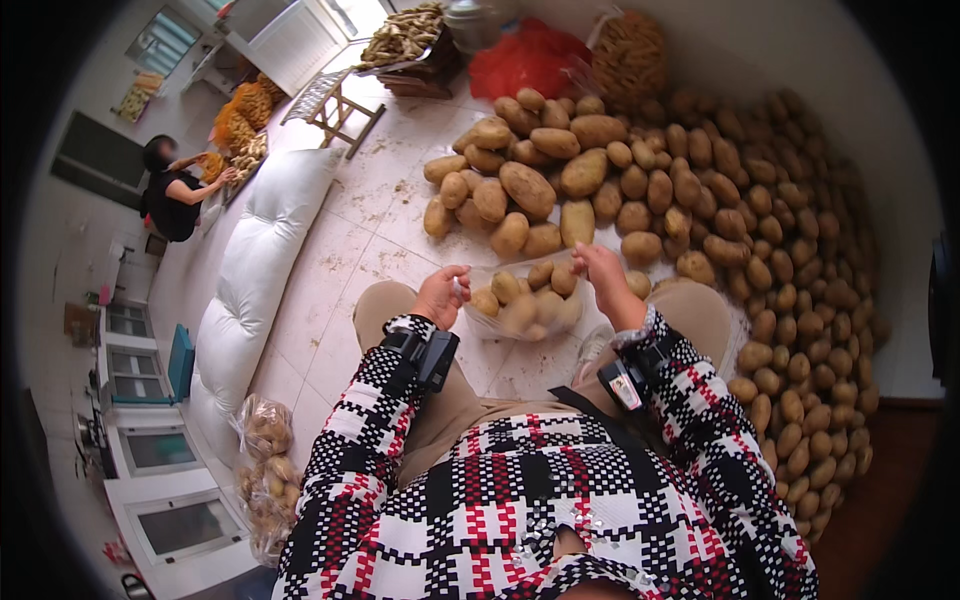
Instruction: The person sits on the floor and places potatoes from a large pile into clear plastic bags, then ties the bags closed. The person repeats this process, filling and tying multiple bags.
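Observation:
Between my knees hangs a clear plastic bag [484,326] with several potatoes [519,316] inside; the lower ones look blurred. My left hand [441,296] pinches the bag's left edge, its fingers closed. At the opposite edge my right hand [609,281] grips the plastic with fingertips pressed together. Just beyond the bag, a big heap of loose potatoes [700,190] covers the floor and curves round to my right side. The closest ones in front, such as an upright long potato [577,222], lie near my right fingertips.
Filled clear bags [268,470] stand at my left, beside a long white cushion [245,270]. Farther off are a folding stool [335,108], a crate of root-like produce [402,40], a red bag [530,62] and a mesh sack [628,58]. Another person [178,190] crouches by orange net bags [236,118].

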Demonstrator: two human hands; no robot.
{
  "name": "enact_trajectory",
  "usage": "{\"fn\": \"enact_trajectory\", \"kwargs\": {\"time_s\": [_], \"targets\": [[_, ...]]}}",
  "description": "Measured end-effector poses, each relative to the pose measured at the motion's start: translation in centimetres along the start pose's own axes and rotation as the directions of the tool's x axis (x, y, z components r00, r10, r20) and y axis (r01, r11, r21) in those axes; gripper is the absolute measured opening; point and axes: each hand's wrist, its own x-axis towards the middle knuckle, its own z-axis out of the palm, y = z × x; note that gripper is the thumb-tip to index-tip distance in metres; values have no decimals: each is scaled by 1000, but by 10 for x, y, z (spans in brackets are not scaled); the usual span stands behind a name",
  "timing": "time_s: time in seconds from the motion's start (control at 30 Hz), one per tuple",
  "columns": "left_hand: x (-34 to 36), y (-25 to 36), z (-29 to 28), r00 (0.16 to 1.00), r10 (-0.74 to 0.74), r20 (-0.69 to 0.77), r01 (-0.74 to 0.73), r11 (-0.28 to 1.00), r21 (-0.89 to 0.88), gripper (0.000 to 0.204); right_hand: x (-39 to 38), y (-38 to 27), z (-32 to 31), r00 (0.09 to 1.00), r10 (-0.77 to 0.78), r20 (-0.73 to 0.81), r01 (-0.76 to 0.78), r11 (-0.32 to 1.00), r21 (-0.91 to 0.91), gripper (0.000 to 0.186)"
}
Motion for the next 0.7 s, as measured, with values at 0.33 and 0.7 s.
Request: {"fn": "enact_trajectory", "kwargs": {"time_s": [0.33,0.7], "targets": [[10,5,14,998,53,44,-52,998,-20,27,3,-6,-12,998,-55,-31,56,998,21,20],[1,-6,27,994,22,103,-26,999,41,24,4,-6,-7,998,-55,12,57,983,-172,21]]}}
